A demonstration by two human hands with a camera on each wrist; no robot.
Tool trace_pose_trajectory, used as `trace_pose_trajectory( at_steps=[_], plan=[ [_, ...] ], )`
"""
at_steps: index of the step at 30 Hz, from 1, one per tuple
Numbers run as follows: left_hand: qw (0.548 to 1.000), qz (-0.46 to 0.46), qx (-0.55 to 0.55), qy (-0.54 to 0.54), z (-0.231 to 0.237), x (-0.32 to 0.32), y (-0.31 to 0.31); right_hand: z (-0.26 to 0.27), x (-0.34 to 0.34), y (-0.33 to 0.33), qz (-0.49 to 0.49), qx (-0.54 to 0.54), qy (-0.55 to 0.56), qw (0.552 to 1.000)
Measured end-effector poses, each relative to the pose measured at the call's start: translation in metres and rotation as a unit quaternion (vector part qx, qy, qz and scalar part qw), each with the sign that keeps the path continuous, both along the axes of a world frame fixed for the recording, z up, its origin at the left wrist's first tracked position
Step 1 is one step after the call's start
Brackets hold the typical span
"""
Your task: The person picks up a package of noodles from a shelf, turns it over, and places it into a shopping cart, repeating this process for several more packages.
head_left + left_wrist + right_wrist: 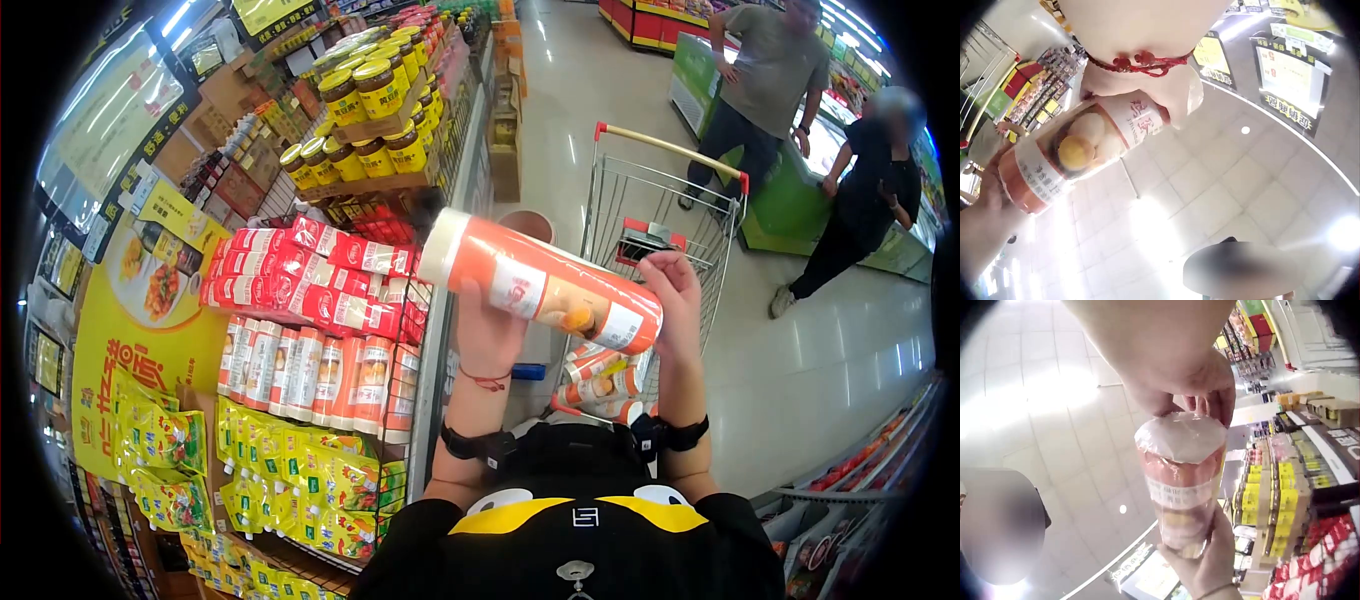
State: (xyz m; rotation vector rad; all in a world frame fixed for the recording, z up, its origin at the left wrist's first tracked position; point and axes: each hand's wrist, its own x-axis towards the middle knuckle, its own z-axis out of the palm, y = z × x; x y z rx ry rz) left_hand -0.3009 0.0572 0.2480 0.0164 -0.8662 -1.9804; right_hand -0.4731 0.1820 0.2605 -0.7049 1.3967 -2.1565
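Observation:
An orange-and-white cylindrical package (545, 285) with egg pictures is held up in front of the chest, tilted down toward the right in the head view. My left hand (488, 330) grips it from below near its white end. At the other end, my right hand (675, 300) holds the rim, fingers bent around it. The left wrist view shows the package (1079, 150) between both hands, with the right hand (988, 200) at its orange end. In the right wrist view, the clear-wrapped end of the package (1182, 440) faces the camera, beneath the right hand (1188, 381).
A wire cart (660, 200) with similar packages (605, 385) stands ahead. On the left, a shelf holds orange packages (330, 375), red-and-white packs (310, 275), yellow pouches (300, 480) and jars (375, 90). Two people stand beyond the cart, one in grey (770, 75), one in black (865, 170).

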Motion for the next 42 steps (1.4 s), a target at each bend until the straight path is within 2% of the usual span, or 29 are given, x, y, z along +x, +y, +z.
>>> trace_pose_trajectory(
  at_steps=[2,5,8,10,12,13,14,17,20,23,29,35,38,41,42],
  plan=[
    [0.995,-0.028,0.076,0.059,0.0,-0.001,0.005,0.008,0.006,0.004,0.042,-0.007,-0.104,0.994],
    [0.995,-0.003,0.091,0.049,0.002,0.0,0.009,-0.006,0.015,0.008,0.173,-0.036,-0.082,0.981],
    [0.992,-0.039,0.061,0.107,0.005,0.004,0.01,-0.019,0.034,0.007,0.102,-0.113,0.036,0.988],
    [0.994,0.086,-0.061,-0.008,-0.007,0.003,0.007,-0.02,0.043,0.004,0.066,-0.109,0.027,0.991],
    [0.993,0.097,-0.061,-0.031,-0.013,0.001,0.0,-0.016,0.045,-0.007,-0.003,-0.101,0.029,0.994],
    [0.999,0.049,0.001,0.005,-0.013,0.004,-0.005,-0.012,0.042,-0.01,-0.016,-0.099,0.022,0.995],
    [0.997,0.002,0.062,0.04,-0.014,0.008,-0.009,-0.009,0.037,-0.01,-0.002,-0.091,0.019,0.996],
    [0.998,-0.004,-0.065,-0.017,-0.02,0.027,-0.026,0.003,0.025,-0.012,0.03,-0.072,-0.003,0.997],
    [0.996,-0.063,-0.028,-0.052,-0.003,0.048,-0.023,0.006,0.02,-0.014,0.05,-0.052,-0.038,0.997],
    [0.989,0.016,-0.074,-0.126,-0.002,0.06,-0.03,-0.007,0.01,-0.018,0.08,-0.037,-0.023,0.996],
    [0.994,0.04,-0.021,-0.1,-0.009,0.064,-0.027,-0.002,0.018,-0.02,0.105,-0.028,-0.022,0.994],
    [0.991,0.075,-0.04,-0.103,-0.011,0.062,-0.026,0.0,0.017,-0.024,0.11,-0.04,0.013,0.993],
    [0.994,0.053,-0.03,-0.09,-0.014,0.06,-0.028,0.001,0.017,-0.023,0.098,-0.019,0.017,0.995],
    [0.978,-0.024,0.034,-0.206,-0.039,0.072,-0.041,-0.008,0.007,-0.017,0.093,0.051,0.08,0.991],
    [0.959,-0.037,-0.015,-0.281,-0.037,0.079,-0.04,-0.024,-0.007,-0.012,0.101,0.037,0.027,0.994]
  ],
)
